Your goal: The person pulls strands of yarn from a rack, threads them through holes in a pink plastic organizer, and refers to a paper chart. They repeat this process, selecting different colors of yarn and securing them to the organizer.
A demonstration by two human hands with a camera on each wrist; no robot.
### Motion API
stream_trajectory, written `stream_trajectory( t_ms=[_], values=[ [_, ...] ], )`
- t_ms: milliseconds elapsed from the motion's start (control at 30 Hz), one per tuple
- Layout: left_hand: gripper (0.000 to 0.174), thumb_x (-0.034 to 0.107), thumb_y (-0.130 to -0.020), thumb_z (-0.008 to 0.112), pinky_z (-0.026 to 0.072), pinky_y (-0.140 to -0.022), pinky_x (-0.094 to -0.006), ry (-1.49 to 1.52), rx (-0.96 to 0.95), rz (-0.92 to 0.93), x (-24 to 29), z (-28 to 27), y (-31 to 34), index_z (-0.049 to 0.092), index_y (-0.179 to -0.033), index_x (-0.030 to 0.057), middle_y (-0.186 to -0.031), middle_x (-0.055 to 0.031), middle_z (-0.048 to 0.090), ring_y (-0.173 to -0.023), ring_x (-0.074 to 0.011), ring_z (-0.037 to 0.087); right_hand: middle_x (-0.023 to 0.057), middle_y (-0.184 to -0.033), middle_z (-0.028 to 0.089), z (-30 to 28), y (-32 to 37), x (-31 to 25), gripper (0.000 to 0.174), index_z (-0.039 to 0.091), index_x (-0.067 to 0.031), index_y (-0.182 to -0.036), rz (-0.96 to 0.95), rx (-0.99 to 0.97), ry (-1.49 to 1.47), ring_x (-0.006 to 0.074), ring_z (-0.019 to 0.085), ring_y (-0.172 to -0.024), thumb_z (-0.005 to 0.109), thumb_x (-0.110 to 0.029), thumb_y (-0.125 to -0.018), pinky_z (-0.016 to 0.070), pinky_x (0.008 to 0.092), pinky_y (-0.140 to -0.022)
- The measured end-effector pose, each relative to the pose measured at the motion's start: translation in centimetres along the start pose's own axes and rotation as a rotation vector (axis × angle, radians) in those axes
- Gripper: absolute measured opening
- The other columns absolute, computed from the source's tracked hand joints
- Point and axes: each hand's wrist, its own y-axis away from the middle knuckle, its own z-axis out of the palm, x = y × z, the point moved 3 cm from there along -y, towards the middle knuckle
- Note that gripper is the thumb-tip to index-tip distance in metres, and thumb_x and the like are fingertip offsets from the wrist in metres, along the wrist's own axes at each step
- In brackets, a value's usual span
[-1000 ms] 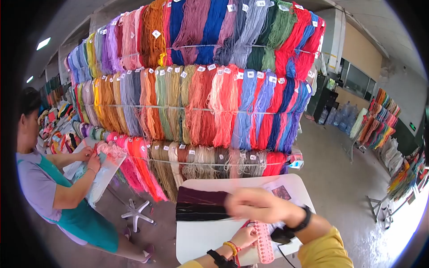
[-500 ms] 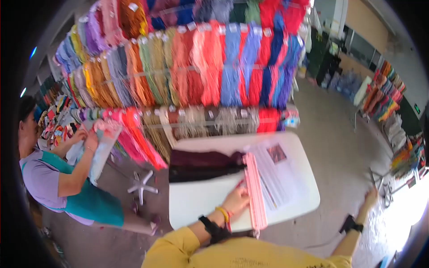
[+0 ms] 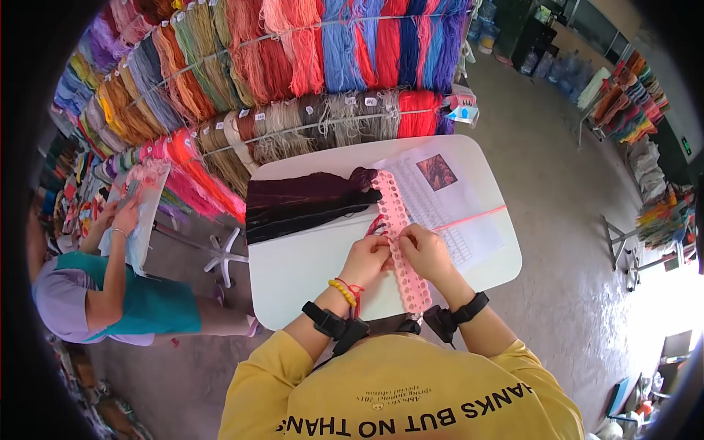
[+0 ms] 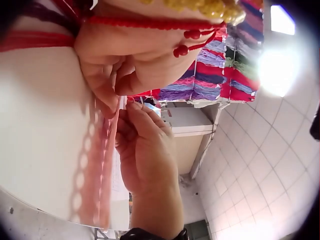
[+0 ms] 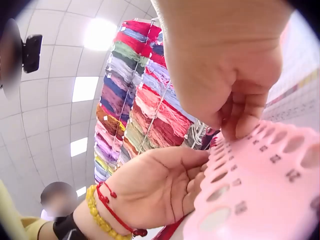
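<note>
A pink thread organizer board [image 3: 396, 213] with rows of numbered holes lies lengthwise on the white table. At its left edge my left hand [image 3: 369, 258] pinches the board, fingers curled in. Opposite, my right hand [image 3: 425, 253] meets it with thumb and fingertips pinched on a pink thread [image 3: 473, 216] at the holes. That thread runs right, across a printed chart [image 3: 440, 191], to the table's edge. Dark purple and black skeins [image 3: 312, 194] hang from the board's far end and lie to the left. Red threads sit by my left fingers.
Racks of colourful yarn skeins [image 3: 293, 44] stand just behind the white table [image 3: 308, 286]. Another person [image 3: 117, 293] works at a board on the left, near a wheeled stand base [image 3: 224, 257]. More yarn racks [image 3: 631, 95] are at the right.
My right hand passed over the board, stretched far out to the right, and is back beside my left hand. The pink thread now lies over the chart. The head view has tilted down.
</note>
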Motion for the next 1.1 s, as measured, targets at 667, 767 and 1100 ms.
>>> stream_trajectory(
  t_ms=[667, 767, 1100],
  values=[
    [0.021, 0.002, -0.084, 0.051, 0.0488, -0.056, -0.0221, -0.135, -0.018, 0.022, 1.4, 0.3, 0.9, 0.056, -0.102, -0.0060, -0.077, -0.0082, 0.062, -0.062, -0.0120, 0.059, 0.0136, -0.077, 0.056, 1.2, 1.3, -1.0, 0.012, 0.056, -0.0044, -0.080, -0.239, 0.027, 0.364, 0.0317, 0.059, -0.067, 0.054, -0.016, -0.080, 0.0492, 0.0385, -0.058],
    [0.015, 0.003, -0.084, 0.051, 0.0487, -0.055, -0.0217, -0.145, -0.010, 0.021, 1.2, 0.2, 0.7, 0.058, -0.094, -0.0054, -0.074, -0.0074, 0.061, -0.061, -0.0115, 0.060, 0.0146, -0.079, 0.057, 1.2, 1.3, -1.1, 0.011, 0.058, -0.0039, -0.083, -0.152, 0.000, 0.321, 0.0328, 0.059, -0.070, 0.055, -0.014, -0.079, 0.0483, 0.0389, -0.062],
    [0.009, 0.008, -0.083, 0.052, 0.0406, -0.054, -0.0194, 0.198, -0.035, -0.097, 2.8, -3.3, 2.6, 0.058, -0.085, 0.0019, -0.075, -0.0026, 0.058, -0.060, -0.0087, 0.051, 0.0147, -0.085, 0.056, 1.6, 2.3, -0.1, 0.013, 0.056, -0.0049, -0.089, -0.138, 0.041, 0.191, 0.0345, 0.058, -0.074, 0.054, -0.013, -0.080, 0.0482, 0.0413, -0.065]
  ],
)
